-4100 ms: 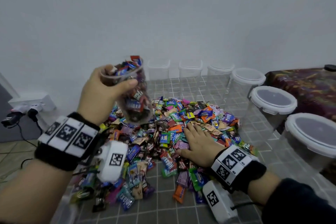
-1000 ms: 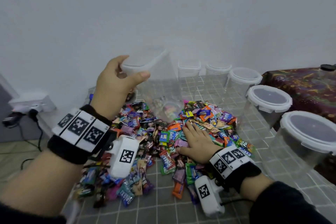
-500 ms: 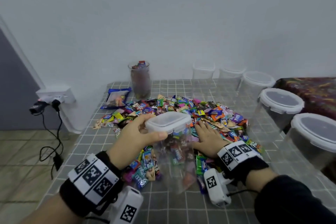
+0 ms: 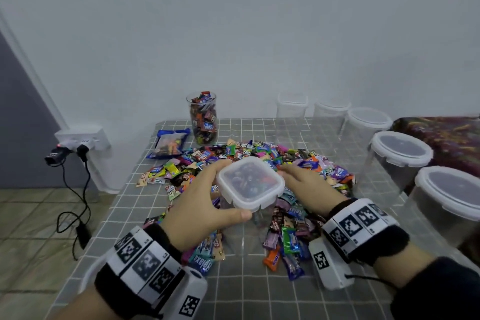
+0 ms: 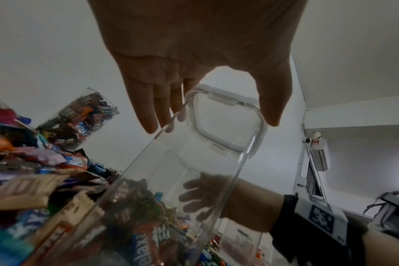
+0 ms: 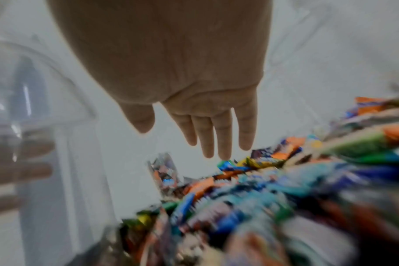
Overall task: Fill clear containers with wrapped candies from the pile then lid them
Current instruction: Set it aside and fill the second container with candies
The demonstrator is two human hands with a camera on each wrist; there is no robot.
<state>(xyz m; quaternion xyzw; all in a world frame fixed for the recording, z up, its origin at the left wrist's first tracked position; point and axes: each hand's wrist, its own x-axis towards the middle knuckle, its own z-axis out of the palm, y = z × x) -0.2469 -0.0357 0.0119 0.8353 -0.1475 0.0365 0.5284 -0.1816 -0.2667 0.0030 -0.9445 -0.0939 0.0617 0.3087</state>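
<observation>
Head view: your left hand (image 4: 205,205) grips the square clear plastic container with the white clip lid (image 4: 250,183) at its top, thumb on the near edge and fingers (image 5: 148,111) curled over the far-left edge. The container stands upright on the pile of wrapped candies (image 4: 293,218), lid on, nothing inside. Your right hand (image 4: 307,184) lies just right of the container, fingers (image 6: 216,136) straight and together, flat over the candies, holding nothing. Beyond your left fingers a round clear tumbler filled with candies (image 4: 203,118) stands on the grey checked surface (image 4: 246,293). Right of your right fingers, lidded clear round containers (image 4: 397,156) stand in a row.
</observation>
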